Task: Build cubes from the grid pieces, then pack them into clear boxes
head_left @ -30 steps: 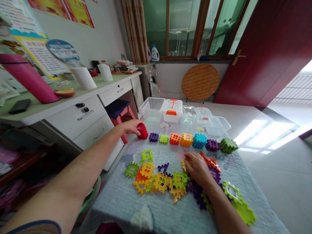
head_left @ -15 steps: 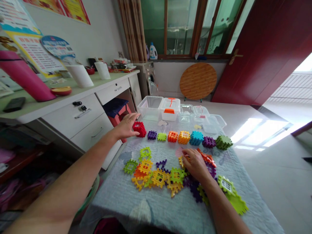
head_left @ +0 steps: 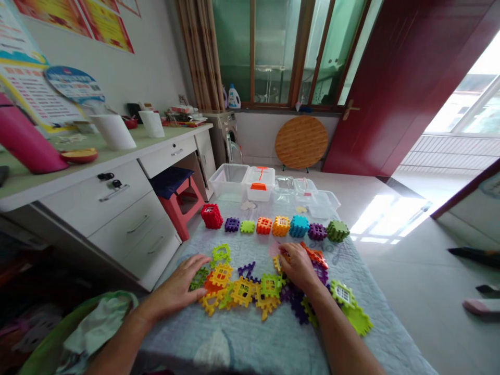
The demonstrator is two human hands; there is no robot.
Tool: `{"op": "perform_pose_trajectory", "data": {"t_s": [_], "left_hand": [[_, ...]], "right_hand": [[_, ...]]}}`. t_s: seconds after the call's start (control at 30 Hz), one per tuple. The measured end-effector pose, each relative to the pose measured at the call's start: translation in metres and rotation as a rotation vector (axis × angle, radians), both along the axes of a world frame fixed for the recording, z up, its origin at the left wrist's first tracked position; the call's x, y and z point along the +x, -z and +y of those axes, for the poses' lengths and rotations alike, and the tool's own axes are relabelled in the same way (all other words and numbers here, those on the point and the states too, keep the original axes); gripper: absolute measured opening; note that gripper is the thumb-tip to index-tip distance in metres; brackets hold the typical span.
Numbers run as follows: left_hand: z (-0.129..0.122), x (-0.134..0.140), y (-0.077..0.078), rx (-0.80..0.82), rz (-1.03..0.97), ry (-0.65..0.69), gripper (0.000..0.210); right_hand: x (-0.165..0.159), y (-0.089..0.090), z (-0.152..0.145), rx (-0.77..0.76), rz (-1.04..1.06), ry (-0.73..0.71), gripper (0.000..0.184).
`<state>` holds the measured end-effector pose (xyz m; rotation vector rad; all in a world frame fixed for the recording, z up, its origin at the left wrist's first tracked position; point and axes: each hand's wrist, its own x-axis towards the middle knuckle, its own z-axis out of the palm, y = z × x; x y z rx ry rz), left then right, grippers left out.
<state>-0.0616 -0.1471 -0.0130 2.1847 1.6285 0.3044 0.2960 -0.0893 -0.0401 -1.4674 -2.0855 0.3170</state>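
My left hand (head_left: pixel 177 287) is open, thumb and fingers apart, beside a green interlocking tile (head_left: pixel 199 278) at the left end of a loose pile of plastic building tiles. My right hand (head_left: pixel 299 266) lies palm down on the right part of the pile. Its fingers curl down against a yellow tile (head_left: pixel 277 264); whatever lies under them is hidden. Near it are an orange-red piece (head_left: pixel 315 255) and a purple tile (head_left: pixel 321 272). Yellow window tiles (head_left: pixel 242 291) and a lime window tile (head_left: pixel 271 286) lie between the hands.
Behind the pile stands a row of tile stacks, from a red stack (head_left: pixel 212 216) to a dark green stack (head_left: pixel 337 231). Clear plastic boxes (head_left: pixel 230 182) line the far table edge. A white desk (head_left: pixel 105 195) and a red stool (head_left: pixel 182 205) stand at left.
My left hand has left the red stack and come back toward me to the pile's left end. My right hand stays on the pile. The view has shifted slightly.
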Motion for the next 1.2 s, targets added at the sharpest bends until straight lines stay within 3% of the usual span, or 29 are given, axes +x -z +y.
{"op": "perform_pose_trajectory", "data": {"t_s": [0.3,0.53,0.83,1.0,1.2], "left_hand": [[0.007,0.009,0.023,0.111,-0.213,-0.053,0.042],[0.013,0.033,0.020,0.184,-0.303,-0.112,0.034],[0.021,0.049,0.018,0.303,-0.256,-0.089,0.028],[0.044,0.050,0.009,0.317,-0.160,-0.142,0.029],[0.068,0.057,0.024,0.231,-0.120,-0.161,0.031]], "right_hand": [[-0.002,-0.007,-0.003,-0.020,0.004,0.018,0.015],[-0.001,-0.009,-0.004,-0.026,0.009,0.013,0.016],[-0.001,-0.008,-0.003,-0.025,-0.007,-0.012,0.018],[-0.001,-0.007,-0.003,-0.021,-0.021,-0.031,0.017],[0.000,-0.004,-0.002,-0.018,-0.060,-0.038,0.019]]}}
